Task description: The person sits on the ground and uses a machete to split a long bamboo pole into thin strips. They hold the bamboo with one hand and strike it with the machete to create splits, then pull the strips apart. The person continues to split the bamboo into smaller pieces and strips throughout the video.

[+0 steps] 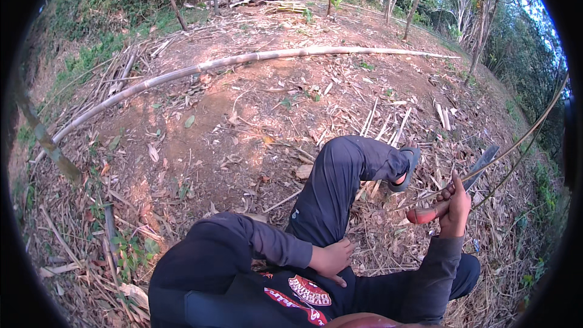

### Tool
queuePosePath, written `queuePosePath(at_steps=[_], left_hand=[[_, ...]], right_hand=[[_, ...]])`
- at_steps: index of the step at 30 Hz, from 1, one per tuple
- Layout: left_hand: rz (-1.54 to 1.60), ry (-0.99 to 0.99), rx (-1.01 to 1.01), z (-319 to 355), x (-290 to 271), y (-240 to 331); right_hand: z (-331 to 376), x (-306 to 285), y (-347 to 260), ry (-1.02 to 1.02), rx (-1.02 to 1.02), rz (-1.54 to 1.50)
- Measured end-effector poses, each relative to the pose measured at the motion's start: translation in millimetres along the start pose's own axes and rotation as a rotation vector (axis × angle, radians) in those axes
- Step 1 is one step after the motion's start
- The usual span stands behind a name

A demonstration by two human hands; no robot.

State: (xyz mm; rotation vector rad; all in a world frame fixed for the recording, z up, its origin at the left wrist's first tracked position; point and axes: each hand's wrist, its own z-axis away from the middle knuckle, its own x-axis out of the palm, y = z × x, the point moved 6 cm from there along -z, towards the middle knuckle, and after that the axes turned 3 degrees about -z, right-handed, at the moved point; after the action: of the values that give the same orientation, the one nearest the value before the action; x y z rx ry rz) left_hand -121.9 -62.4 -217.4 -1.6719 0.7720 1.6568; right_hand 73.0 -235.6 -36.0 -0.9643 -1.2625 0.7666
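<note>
My right hand (455,209) is closed round the reddish wooden handle (427,213) of a machete, out to the right of my legs. Its dark, broad blade (483,165) points up and to the right. One finger is stretched upward beside a long thin strip of cane or bamboo (521,140), which passes the hand and blade; whether the hand grips it too, I cannot tell. My left hand (333,259) lies on my lap against the dark trousers, fingers extended and holding nothing.
A long bamboo pole (255,56) lies curved across the ground ahead. Split pieces (401,127) are scattered beyond my sandalled foot (405,170). Dry leaves cover the sloping soil. Thin tree trunks (416,3) stand at the back, and a stem (51,146) slants at the left.
</note>
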Motion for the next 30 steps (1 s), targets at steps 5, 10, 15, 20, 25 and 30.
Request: queuePosePath(at_steps=[5,10,15,20,25,30], left_hand=[[0.499,-0.35,0.011,-36,26,12],[0.855,-0.117,-0.165,-53,61,6],[1.174,0.044,-0.213,-39,42,-7],[1.127,0.135,0.114,-7,0,-1],[1.309,0.775,-0.468,79,-34,-114],[0.315,0.592,-0.993,217,74,-153]], right_hand=[[-29,0,-37,0.094,-0.13,0.124],[-35,25,-84,0.136,-0.285,0.293],[-39,52,-127,0.084,-0.393,0.475],[-52,71,-179,0.114,-0.447,0.624],[-96,124,-225,0.008,-0.532,0.758],[-119,91,-215,0.008,-0.44,0.812]])
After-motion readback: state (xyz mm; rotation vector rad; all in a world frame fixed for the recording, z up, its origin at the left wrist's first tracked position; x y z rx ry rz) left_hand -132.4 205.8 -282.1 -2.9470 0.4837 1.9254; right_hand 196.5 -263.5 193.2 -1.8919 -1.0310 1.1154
